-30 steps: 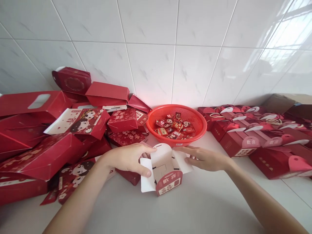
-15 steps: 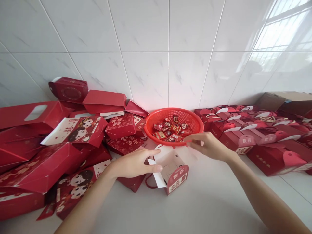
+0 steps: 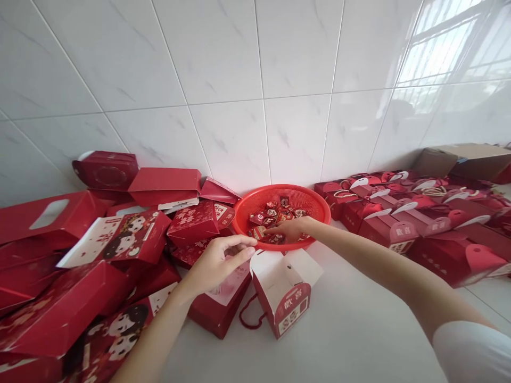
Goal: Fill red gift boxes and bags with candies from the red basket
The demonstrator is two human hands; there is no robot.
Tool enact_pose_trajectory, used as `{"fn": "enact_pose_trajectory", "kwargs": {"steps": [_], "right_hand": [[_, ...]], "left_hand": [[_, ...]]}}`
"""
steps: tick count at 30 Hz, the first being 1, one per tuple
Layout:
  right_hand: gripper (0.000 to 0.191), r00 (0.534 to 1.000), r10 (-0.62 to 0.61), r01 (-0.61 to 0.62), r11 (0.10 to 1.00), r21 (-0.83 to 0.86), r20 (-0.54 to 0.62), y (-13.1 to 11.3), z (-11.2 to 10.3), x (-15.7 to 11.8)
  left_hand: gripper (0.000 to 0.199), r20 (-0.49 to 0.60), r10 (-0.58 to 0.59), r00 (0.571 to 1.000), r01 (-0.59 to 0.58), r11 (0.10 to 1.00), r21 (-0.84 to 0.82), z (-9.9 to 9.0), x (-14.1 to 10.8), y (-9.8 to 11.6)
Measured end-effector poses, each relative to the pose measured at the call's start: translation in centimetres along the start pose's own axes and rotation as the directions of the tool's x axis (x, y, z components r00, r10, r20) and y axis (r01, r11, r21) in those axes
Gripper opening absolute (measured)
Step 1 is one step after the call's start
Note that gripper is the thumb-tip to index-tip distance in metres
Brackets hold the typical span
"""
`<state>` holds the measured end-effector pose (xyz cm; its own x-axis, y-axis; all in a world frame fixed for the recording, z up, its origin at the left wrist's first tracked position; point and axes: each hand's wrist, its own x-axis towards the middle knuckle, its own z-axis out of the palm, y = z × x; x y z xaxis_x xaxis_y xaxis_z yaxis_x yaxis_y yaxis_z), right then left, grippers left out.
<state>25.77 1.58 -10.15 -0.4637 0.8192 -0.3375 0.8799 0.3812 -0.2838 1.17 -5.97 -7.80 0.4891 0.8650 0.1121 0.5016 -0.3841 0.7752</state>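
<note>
My left hand [image 3: 217, 265] is beside the upper left edge of an open red gift box [image 3: 293, 308]. Its thumb and fingers are apart, with nothing in them. The box stands upright, its white inside showing and its flaps spread; a dark red cord handle [image 3: 252, 322] hangs at its left. My right hand [image 3: 290, 229] reaches into a red plastic basket [image 3: 319, 205]. Its fingers are stretched to the left, with their tips among small wrapped candies [image 3: 270, 214]. Part of that hand's underside is hidden.
Red gift boxes [image 3: 51, 298] lie piled at the left, one box [image 3: 219, 311] close by the open one. Rows of closed gift boxes [image 3: 387, 229] stand at the right, with a cardboard box [image 3: 439, 159] behind. A white tiled wall [image 3: 227, 138] rises behind the tabletop [image 3: 339, 330].
My right hand has moved left from the basket's rim into the candies. My left hand has drawn back from the box, whose left flap no longer sticks out beside it. The view has shifted slightly.
</note>
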Motion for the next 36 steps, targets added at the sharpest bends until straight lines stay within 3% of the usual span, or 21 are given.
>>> {"fn": "enact_pose_trajectory", "kwargs": {"steps": [5,11,15,19,21,23,25,26,28,32,36], "right_hand": [[0.077,0.994,-0.03,0.022,0.997,-0.072,-0.103,-0.3,0.6,1.7],[0.037,0.98,0.066,-0.078,0.995,-0.059,-0.189,0.2,-0.1,1.5],[0.035,0.955,0.124,-0.132,0.991,-0.011,-0.269,0.6,-0.3,1.3],[0.034,0.917,0.205,-0.2,0.979,0.05,-0.342,1.1,-0.1,1.5],[0.034,0.891,0.248,-0.232,0.969,0.087,-0.379,1.2,-0.1,1.7],[0.034,0.859,0.296,-0.267,0.955,0.127,-0.418,1.2,-0.1,1.9],[0.032,0.823,0.34,-0.296,0.941,0.166,-0.455,1.1,-0.2,2.1],[0.031,0.807,0.357,-0.305,0.934,0.184,-0.471,1.0,-0.3,2.1],[0.029,0.782,0.381,-0.313,0.925,0.216,-0.493,0.8,-0.5,2.2],[0.026,0.76,0.407,-0.31,0.912,0.268,-0.506,0.9,-0.5,2.0],[0.025,0.741,0.427,-0.297,0.9,0.318,-0.517,1.1,-0.5,1.7]], "left_hand": [[0.037,0.019,-0.007,1.0,0.007,1.0,-0.028,0.5,1.1,-1.6],[0.033,-0.024,0.055,0.998,-0.056,0.998,-0.043,1.0,2.1,-2.7],[0.031,-0.085,0.107,0.991,-0.109,0.994,-0.015,1.4,3.5,-2.9],[0.03,-0.099,0.151,0.984,-0.138,0.982,0.126,1.5,5.9,-2.4],[0.033,-0.009,0.132,0.991,-0.127,0.971,0.203,1.4,7.4,-2.0],[0.039,0.196,0.027,0.98,-0.091,0.942,0.322,1.5,9.2,-1.5],[0.044,0.418,-0.136,0.898,-0.112,0.85,0.516,1.8,10.9,-0.9],[0.046,0.463,-0.189,0.866,-0.123,0.817,0.563,2.1,11.7,-0.7],[0.053,0.482,-0.266,0.835,-0.116,0.771,0.626,3.1,13.2,-0.2],[0.064,0.459,-0.342,0.82,-0.106,0.698,0.709,5.9,14.8,0.2],[0.035,0.492,-0.33,0.806,-0.15,0.69,0.708,7.3,14.8,-0.1]]}}
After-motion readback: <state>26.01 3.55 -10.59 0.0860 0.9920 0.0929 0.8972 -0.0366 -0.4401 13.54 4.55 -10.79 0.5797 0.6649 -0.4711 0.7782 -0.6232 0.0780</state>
